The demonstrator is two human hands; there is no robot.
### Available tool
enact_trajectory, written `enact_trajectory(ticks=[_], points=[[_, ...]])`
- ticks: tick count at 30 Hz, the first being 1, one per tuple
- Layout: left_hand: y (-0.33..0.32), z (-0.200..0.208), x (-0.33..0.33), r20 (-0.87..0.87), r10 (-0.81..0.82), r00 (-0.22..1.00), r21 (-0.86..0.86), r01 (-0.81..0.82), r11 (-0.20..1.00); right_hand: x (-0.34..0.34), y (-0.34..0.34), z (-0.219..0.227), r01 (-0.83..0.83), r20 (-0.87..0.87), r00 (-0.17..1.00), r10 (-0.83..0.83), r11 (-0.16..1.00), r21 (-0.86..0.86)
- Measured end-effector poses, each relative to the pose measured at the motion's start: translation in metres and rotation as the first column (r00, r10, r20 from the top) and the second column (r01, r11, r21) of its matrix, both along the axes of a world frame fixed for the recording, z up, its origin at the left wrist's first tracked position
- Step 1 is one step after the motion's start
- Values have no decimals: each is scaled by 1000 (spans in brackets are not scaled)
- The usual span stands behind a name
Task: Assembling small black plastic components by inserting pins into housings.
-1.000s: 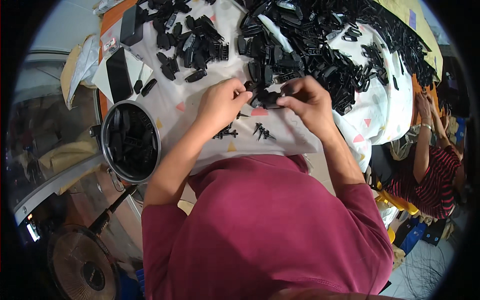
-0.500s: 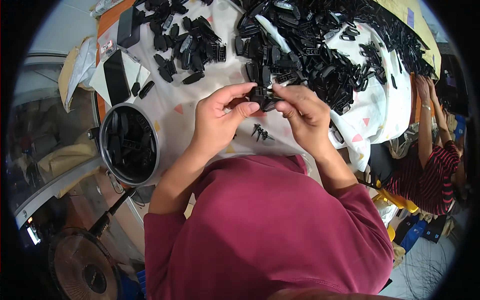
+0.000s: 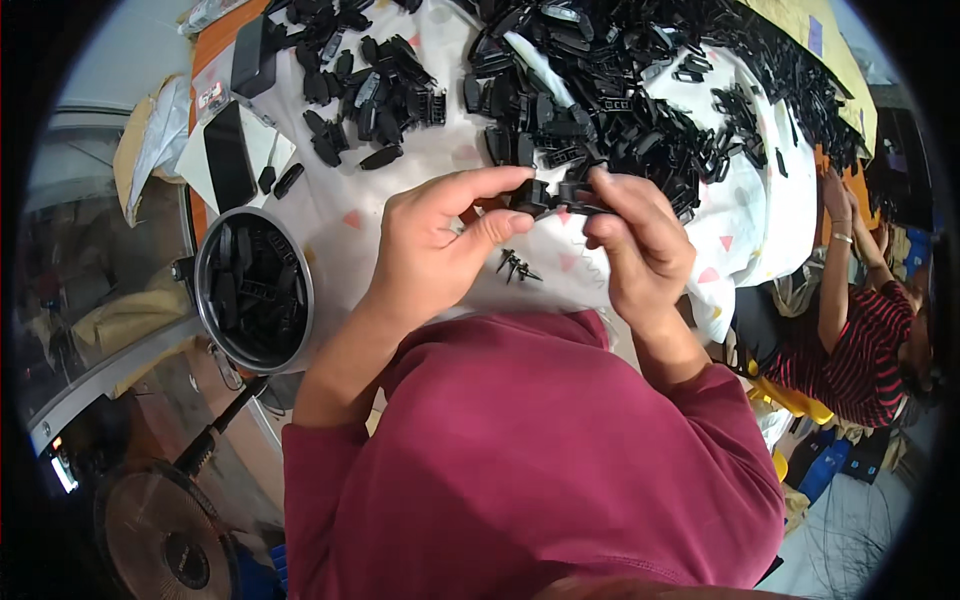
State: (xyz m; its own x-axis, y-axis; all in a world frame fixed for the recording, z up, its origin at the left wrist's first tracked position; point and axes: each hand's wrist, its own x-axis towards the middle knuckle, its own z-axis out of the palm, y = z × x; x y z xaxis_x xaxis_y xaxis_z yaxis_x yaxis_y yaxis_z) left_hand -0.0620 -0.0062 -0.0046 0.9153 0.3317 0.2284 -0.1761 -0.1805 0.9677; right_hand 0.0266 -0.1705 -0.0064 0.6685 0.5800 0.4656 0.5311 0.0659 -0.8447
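Observation:
My left hand [image 3: 440, 240] pinches a small black plastic piece [image 3: 535, 199] between thumb and fingers. Facing it, my right hand [image 3: 645, 235] grips another black plastic piece [image 3: 578, 196], its far end hidden by my fingers. A narrow gap shows between the two pieces. Just below them on the patterned tablecloth [image 3: 400, 285] lies a little cluster of dark, pointed parts [image 3: 519, 266]. Beyond my hands spreads a large heap of black plastic pieces [image 3: 640, 130], with a smaller heap [image 3: 385, 95] to its left. What exactly the pieces are, I cannot make out.
A round metal-rimmed bowl [image 3: 306, 300] holding black pieces stands at the left. Behind it are a dark phone [image 3: 230, 155] on white card and a dark box [image 3: 254, 58]. A fan [image 3: 165, 535] is at lower left. Another person's arms [image 3: 838, 240] reach in at the right.
My hands have moved apart slightly, the right one shifting rightward. The black pieces, bunched together before, now show a gap between them.

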Motion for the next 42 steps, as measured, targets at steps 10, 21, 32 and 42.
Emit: enact_trajectory(ticks=[10, 21, 32, 42], points=[[11, 1, -2, 5, -27, 1000, 608, 18, 793, 6, 5, 1, -62, 259, 956, 142, 954, -293], [-22, -36, -3, -188, -71, 980, -714, -87, 695, -19, 14, -25, -59, -630, 770, -97, 974, -221], [-33, -67, -19, -272, -168, 947, -692, -71, 718, -47, -12, -64, -94, -626, 775, -88, 963, -252], [-34, -76, -19, -142, -135, 981, -792, -31, 609, -39, -1, -64, -57, -847, 529, 41, 998, 13]])
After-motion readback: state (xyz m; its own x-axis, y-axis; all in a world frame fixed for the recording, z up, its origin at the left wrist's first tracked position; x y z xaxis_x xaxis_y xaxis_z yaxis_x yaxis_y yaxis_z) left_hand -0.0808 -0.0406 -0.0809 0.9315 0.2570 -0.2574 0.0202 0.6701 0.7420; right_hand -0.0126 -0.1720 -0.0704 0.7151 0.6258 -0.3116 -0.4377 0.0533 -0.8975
